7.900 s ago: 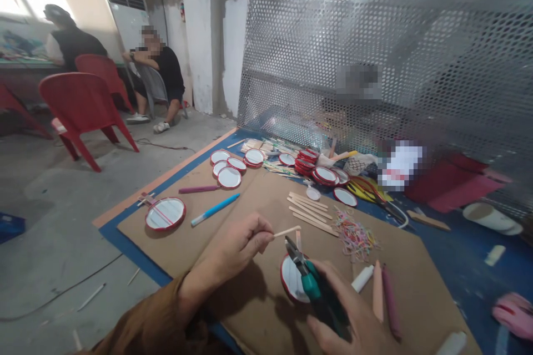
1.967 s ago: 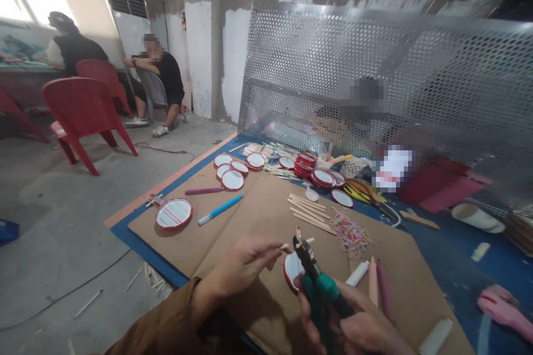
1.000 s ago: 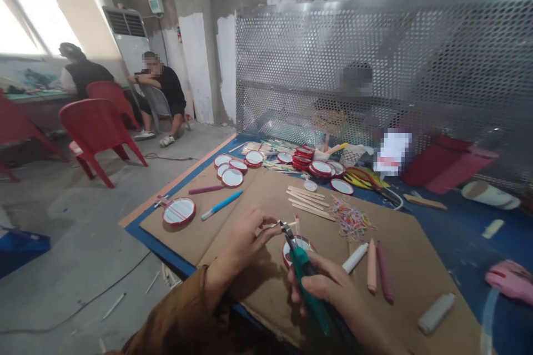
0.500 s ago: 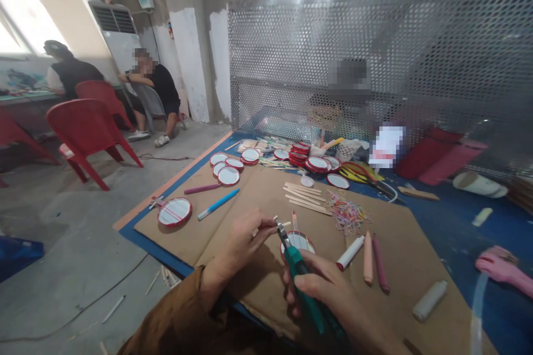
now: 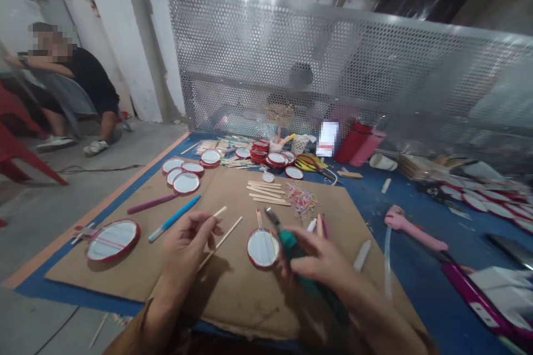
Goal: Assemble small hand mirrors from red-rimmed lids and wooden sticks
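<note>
We have a round white disc with a red rim (image 5: 262, 248) lying flat near the middle of the cardboard sheet (image 5: 233, 310), with bare board between it and the near edge. Our left hand (image 5: 185, 247) pinches thin wooden sticks (image 5: 220, 239), and our right hand (image 5: 316, 258) clenches green-handled cutters (image 5: 287, 242), their tip just past the far rim. The disc lies between both hands.
</note>
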{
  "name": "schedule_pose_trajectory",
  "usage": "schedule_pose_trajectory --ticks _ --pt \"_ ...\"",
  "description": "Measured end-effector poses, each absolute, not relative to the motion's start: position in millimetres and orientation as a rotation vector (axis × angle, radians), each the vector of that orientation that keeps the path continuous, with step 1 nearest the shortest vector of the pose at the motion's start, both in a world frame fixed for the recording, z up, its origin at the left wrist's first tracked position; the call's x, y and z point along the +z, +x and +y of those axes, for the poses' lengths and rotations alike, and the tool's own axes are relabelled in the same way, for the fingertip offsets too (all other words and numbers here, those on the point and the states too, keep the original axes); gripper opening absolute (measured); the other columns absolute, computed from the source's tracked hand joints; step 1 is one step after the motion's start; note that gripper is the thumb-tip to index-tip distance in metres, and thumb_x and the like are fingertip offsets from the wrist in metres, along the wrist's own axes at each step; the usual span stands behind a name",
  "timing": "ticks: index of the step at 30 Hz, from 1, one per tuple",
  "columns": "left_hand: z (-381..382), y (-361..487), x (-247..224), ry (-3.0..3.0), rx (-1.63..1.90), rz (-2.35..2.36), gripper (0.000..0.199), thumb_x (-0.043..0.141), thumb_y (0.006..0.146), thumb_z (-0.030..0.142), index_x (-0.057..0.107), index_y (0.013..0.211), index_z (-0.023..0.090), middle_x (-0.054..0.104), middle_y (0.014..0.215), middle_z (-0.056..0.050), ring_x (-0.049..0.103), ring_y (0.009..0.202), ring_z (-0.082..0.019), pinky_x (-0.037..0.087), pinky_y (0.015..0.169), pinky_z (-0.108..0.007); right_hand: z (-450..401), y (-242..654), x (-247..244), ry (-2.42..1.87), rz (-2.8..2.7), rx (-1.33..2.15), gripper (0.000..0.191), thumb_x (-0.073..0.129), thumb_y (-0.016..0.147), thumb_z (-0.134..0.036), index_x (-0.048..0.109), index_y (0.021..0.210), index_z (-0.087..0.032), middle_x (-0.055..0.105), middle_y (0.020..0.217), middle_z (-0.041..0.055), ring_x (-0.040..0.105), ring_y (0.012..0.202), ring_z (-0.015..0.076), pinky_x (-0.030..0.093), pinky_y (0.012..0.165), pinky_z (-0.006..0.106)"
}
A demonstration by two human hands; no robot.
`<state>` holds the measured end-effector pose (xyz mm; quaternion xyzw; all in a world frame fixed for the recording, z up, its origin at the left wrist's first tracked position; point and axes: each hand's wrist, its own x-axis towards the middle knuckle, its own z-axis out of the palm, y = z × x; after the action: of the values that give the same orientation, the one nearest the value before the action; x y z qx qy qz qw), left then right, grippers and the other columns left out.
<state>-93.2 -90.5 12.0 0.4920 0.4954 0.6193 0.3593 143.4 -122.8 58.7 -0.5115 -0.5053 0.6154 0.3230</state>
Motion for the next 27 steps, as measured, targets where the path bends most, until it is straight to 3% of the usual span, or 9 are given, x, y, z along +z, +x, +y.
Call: schedule_pose_trajectory --ticks 3,6,9,14,17,20,24,27 --pt "-98.3 -89.8 13.6 1.272 1.433 1.166 0.022 0.063 0.080 0.038 0.058 0.079 0.016 0.065 0.051 0.001 0.049 0.032 -0.009 0.037 0.031 -0.018 -96.2 181.0 66.9 -1.821 -1.568 0.856 0.054 0.061 0.069 -0.036 0.054 0.120 -0.019 0.067 0.097 0.0066 0.064 0.083 0.0216 0.047 0.073 0.032" --pt "-104.1 -86.3 14.3 1.334 1.367 1.124 0.020 0.063 0.080 0.035 0.059 0.079 0.015 0.065 0.049 0.000 0.049 0.033 -0.008 0.038 0.033 -0.016 -62.6 212.5 63.0 -2.438 -1.722 0.230 0.050 0.053 0.078 -0.036 0.051 0.124 -0.016 0.066 0.109 0.0131 0.065 0.097 0.0275 0.046 0.079 0.034" --pt "-103.5 -86.3 13.3 1.354 1.427 1.125 0.018 0.063 0.080 0.032 0.060 0.079 0.015 0.067 0.053 0.000 0.051 0.036 -0.007 0.041 0.035 -0.015 -35.8 231.9 51.1 -2.609 -1.689 0.120 0.054 0.055 0.079 -0.036 0.051 0.125 -0.009 0.064 0.113 0.0221 0.064 0.103 0.0344 0.047 0.077 0.038" --pt "-96.5 -90.0 9.3 1.258 1.618 1.103 0.015 0.062 0.083 0.029 0.059 0.079 0.015 0.070 0.060 -0.001 0.058 0.043 -0.009 0.047 0.041 -0.017 -21.0 239.0 52.1 -2.646 -1.741 -0.024 0.047 0.055 0.083 -0.043 0.060 0.116 -0.010 0.062 0.119 0.0243 0.059 0.109 0.0414 0.046 0.083 0.051" --pt "-93.2 -91.2 8.4 1.176 1.757 1.067 0.014 0.063 0.084 0.029 0.058 0.079 0.016 0.070 0.064 0.000 0.063 0.050 -0.010 0.050 0.046 -0.017 -25.5 211.8 62.9 -2.399 -1.950 -0.113 0.037 0.048 0.090 -0.035 0.061 0.118 -0.014 0.062 0.122 0.0194 0.058 0.115 0.0344 0.044 0.092 0.048" --pt "-90.7 -91.8 8.1 1.119 1.839 1.083 0.014 0.065 0.083 0.028 0.058 0.079 0.017 0.072 0.068 0.000 0.067 0.055 -0.011 0.054 0.051 -0.018 -40.6 150.6 60.3 -1.541 -2.501 0.012 0.028 0.051 0.086 -0.021 0.066 0.110 -0.020 0.069 0.112 0.0107 0.063 0.106 0.0236 0.047 0.092 0.037" --pt "-92.0 -93.5 7.6 1.046 1.855 1.161 0.014 0.067 0.082 0.029 0.059 0.081 0.017 0.074 0.076 -0.001 0.071 0.065 -0.013 0.059 0.063 -0.022 -58.8 58.1 34.3 -0.949 -2.914 -0.138 0.022 0.054 0.087 -0.018 0.066 0.106 -0.020 0.069 0.110 0.0109 0.063 0.098 0.0240 0.049 0.081 0.038" --pt "-94.5 -96.5 7.2 0.997 1.821 1.236 0.018 0.070 0.080 0.033 0.060 0.082 0.017 0.075 0.080 -0.003 0.072 0.067 -0.015 0.060 0.064 -0.024 -52.5 24.6 19.1 -0.766 -3.102 -0.172 0.012 0.053 0.089 -0.017 0.065 0.089 -0.016 0.070 0.092 0.0094 0.064 0.083 0.0217 0.048 0.075 0.037"
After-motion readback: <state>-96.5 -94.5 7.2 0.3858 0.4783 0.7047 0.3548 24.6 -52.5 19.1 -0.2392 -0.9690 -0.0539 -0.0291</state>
